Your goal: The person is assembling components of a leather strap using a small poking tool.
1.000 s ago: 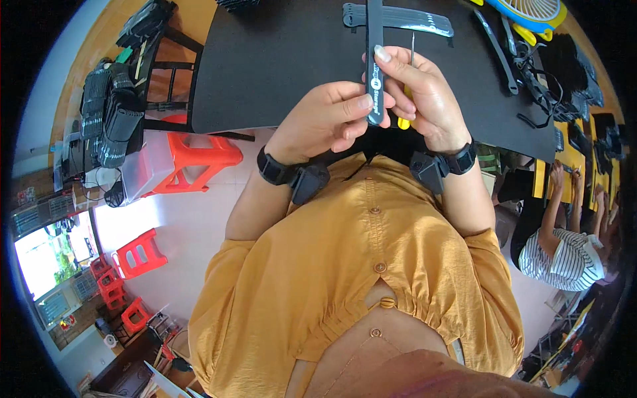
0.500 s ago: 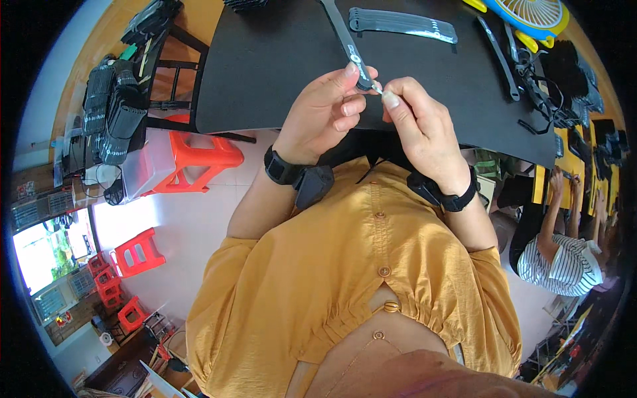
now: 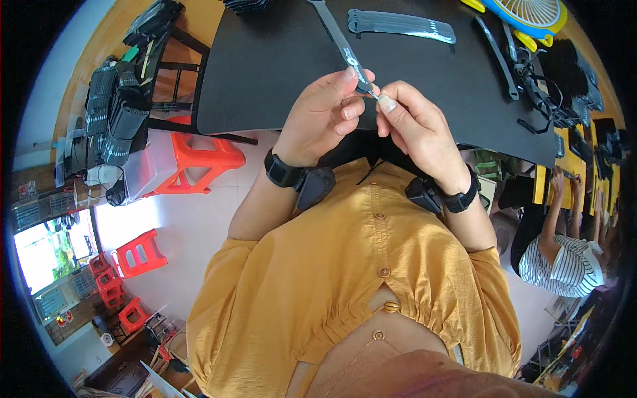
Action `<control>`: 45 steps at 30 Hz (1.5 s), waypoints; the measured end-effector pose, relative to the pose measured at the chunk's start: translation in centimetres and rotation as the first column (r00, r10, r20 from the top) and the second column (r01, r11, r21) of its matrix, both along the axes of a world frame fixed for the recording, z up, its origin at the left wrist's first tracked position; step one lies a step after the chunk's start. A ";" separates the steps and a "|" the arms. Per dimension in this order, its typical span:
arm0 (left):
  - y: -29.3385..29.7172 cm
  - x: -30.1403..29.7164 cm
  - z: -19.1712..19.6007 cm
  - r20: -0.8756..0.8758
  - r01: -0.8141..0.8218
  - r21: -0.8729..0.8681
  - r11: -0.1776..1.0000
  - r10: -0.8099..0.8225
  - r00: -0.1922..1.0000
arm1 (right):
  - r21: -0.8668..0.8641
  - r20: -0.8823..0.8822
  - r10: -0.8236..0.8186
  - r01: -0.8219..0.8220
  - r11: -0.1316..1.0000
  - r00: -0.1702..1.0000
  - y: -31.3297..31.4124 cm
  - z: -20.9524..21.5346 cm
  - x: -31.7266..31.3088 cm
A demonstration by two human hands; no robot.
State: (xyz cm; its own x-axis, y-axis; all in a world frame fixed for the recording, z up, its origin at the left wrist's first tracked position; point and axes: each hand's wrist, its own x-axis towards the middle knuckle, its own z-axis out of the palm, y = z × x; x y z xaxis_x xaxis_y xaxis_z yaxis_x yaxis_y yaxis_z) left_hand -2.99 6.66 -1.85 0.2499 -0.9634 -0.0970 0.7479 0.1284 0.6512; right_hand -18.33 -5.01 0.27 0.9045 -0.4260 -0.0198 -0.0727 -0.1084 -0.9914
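The left hand grips a dark strap near its end; the right hand pinches a thin metal tool.

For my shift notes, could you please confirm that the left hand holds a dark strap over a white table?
Not quite: the head view shows a black table; the left hand does hold a dark strap over it.

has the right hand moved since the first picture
Yes, the right hand has moved toward the near edge of the black table, away from the strap bundle on it.
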 end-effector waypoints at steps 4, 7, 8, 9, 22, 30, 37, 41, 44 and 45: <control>0.1 -0.3 0.0 0.127 -0.053 0.058 0.997 0.045 0.991 | 0.245 -0.075 0.069 -0.049 0.968 0.995 -0.2 0.3 -0.2; 0.0 -0.3 0.0 0.159 -0.082 0.085 0.993 0.068 0.985 | 0.105 -0.057 -0.053 0.059 0.993 0.997 0.6 -0.7 0.3; 0.1 -0.3 -0.1 0.171 -0.093 0.093 0.991 0.076 0.982 | -0.145 0.114 -0.152 0.168 0.975 0.982 0.9 -1.2 0.7; 0.1 -0.3 -0.2 0.172 -0.093 0.094 0.991 0.076 0.982 | -0.361 0.300 -0.199 0.304 0.881 0.933 1.1 -1.5 0.9; 0.9 -1.3 -0.1 0.713 -0.360 0.206 0.910 0.113 0.692 | -0.056 0.228 -0.137 0.153 0.987 0.964 1.6 -2.8 2.0; 1.9 -1.9 0.0 0.891 -0.441 -0.027 0.897 0.222 0.396 | 0.009 0.199 -0.100 0.100 0.995 0.975 2.5 -1.7 2.3; 1.7 -1.5 -1.7 0.814 -0.431 -0.119 0.895 0.336 0.473 | 0.007 0.217 -0.113 0.115 0.993 0.970 2.7 -2.3 2.6; 1.5 -1.2 -3.2 0.789 -0.436 -0.242 0.867 0.437 0.431 | 0.207 0.110 -0.091 0.067 0.976 0.990 2.8 -1.9 2.6; 1.4 -0.9 -3.9 0.827 -0.468 -0.282 0.837 0.460 0.324 | 0.324 0.103 -0.118 0.079 0.943 0.988 3.1 -2.1 2.9; 1.5 -0.8 -4.0 0.828 -0.466 -0.280 0.840 0.457 0.326 | 0.366 0.098 -0.104 0.062 0.928 0.990 3.0 -2.1 2.8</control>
